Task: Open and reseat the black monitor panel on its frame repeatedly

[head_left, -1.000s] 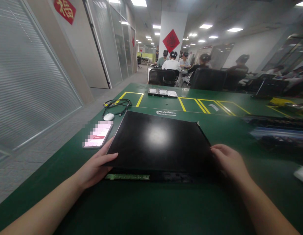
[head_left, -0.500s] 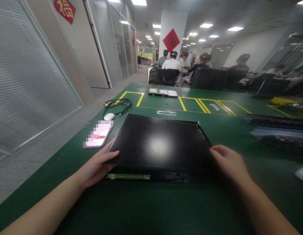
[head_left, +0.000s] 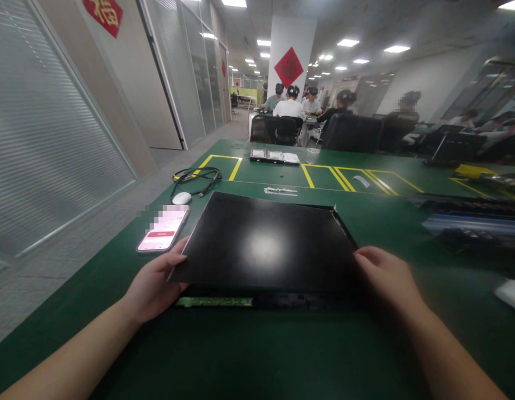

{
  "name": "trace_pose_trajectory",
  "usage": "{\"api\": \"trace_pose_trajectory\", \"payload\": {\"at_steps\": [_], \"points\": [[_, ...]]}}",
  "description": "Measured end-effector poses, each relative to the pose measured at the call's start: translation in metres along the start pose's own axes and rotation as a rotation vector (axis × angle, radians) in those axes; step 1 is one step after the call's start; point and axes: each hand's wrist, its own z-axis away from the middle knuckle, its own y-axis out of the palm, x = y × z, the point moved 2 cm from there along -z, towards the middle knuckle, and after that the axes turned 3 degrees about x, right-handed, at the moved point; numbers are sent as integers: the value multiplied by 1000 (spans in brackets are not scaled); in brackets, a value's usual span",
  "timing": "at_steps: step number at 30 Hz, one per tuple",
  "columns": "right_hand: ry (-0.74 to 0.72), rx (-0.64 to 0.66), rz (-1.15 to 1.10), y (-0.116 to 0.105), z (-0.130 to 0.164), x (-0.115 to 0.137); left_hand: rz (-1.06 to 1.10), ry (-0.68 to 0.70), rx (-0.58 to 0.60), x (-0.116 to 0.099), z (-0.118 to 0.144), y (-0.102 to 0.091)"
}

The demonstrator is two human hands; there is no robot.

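A glossy black LCD panel (head_left: pixel 236 239) lies in front of me over a dark frame (head_left: pixel 307 300). Along its near side a green circuit board strip (head_left: pixel 215 301) shows under the panel. My left hand (head_left: pixel 155 286) grips the panel's left edge, thumb at the rim and the other fingers partly hidden beneath. At the right edge my right hand (head_left: pixel 386 278) is closed, thumb and forefinger pinched together; whether it holds the panel, the frame or both I cannot tell. A bright reflection sits mid-panel.
Left of the panel are a phone (head_left: pixel 163 229), a white mouse (head_left: pixel 181 198) and a coiled black cable (head_left: pixel 196 179). Hard drives (head_left: pixel 275 156) stand farther back on the green table (head_left: pixel 257 355). Blurred dark parts (head_left: pixel 474 225) lie to the right. People sit beyond.
My left thumb has slid outward to the panel's left rim, baring its near left corner, which sits slightly farther left. My right hand keeps its place at the right edge.
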Motion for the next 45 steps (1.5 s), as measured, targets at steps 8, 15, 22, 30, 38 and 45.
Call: {"api": "trace_pose_trajectory", "payload": {"at_steps": [8, 15, 22, 30, 38, 45], "points": [[-28, 2, 28, 1, -2, -2, -43, 23, 22, 0, 0, 2], [-28, 9, 60, 1, -3, -3, -91, 39, 28, 1, 1, -1], [-26, 8, 76, 2, -2, -3, -102, 43, 24, 2, 1, 0], [-40, -6, 60, 2, -5, -5, -104, 21, 21, 1, 3, 0], [-16, -1, 23, 1, -4, -4, -117, 15, 20, 1, 1, 1], [-44, -25, 42, 1, -5, -6, -138, 56, -16, 1, 1, 1]]}}
